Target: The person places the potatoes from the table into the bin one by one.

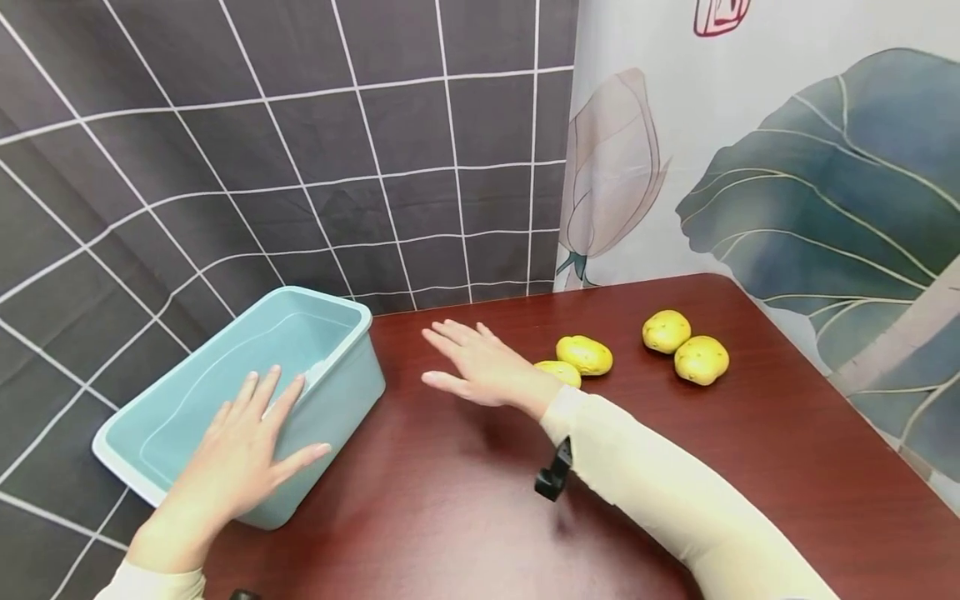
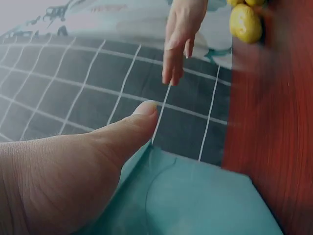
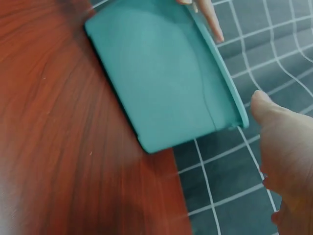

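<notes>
A light blue plastic bin (image 1: 341,417) stands at the left of the table, its open top facing up. My left hand (image 1: 236,454) is over the bin's near rim, fingers stretched out and thumb spread to the right; whether it touches the rim I cannot tell. To the right of the bin, my right hand (image 1: 480,362) hovers above the table with its fingers straight and nothing in it. Just beyond the right wrist are two yellow potatoes (image 1: 585,356), one partly hidden by the hand. In the left wrist view the left thumb (image 2: 132,129) extends above the bin.
Two more yellow potatoes (image 1: 701,360) lie side by side farther right on the dark red table (image 1: 420,500). A dark grid-patterned curtain (image 1: 300,150) hangs behind the bin, and a white leaf-printed cloth (image 1: 630,50) hangs at the right.
</notes>
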Action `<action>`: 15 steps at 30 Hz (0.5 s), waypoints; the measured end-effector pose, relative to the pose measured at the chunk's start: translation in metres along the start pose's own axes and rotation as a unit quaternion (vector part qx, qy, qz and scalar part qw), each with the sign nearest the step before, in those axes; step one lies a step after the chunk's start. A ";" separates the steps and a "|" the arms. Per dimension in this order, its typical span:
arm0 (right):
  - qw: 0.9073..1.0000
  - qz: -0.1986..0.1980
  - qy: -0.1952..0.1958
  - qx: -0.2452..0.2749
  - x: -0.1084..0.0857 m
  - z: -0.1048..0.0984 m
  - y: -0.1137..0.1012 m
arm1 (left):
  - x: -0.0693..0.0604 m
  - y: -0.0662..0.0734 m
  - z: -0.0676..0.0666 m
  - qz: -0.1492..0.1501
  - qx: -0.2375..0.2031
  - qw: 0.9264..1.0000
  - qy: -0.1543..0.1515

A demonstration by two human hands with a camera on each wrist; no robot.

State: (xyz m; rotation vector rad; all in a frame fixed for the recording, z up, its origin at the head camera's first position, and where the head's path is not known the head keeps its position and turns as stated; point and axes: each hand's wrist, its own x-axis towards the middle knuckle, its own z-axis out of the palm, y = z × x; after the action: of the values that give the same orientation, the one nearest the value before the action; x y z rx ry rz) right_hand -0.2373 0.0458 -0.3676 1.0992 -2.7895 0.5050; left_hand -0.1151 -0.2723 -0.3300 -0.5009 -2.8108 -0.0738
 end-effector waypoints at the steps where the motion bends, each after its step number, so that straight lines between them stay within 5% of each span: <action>1: 1.000 -0.006 -0.004 -0.002 0.008 0.001 -0.005 | -0.001 -0.003 0.001 -0.007 -0.001 1.000 -0.003; 8: 0.999 -0.038 0.001 -0.033 0.063 0.002 -0.033 | -0.003 -0.008 0.002 -0.051 -0.014 0.997 -0.049; 15: 0.997 -0.024 -0.024 -0.067 0.108 0.005 -0.037 | 0.002 -0.005 0.000 -0.058 -0.021 0.996 -0.068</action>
State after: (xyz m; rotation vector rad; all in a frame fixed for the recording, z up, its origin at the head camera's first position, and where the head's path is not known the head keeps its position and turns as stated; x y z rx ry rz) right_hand -0.2916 -0.0506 -0.3397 1.1595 -2.7836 0.2840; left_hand -0.1189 -0.2757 -0.3293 -0.3631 -2.9759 -0.1274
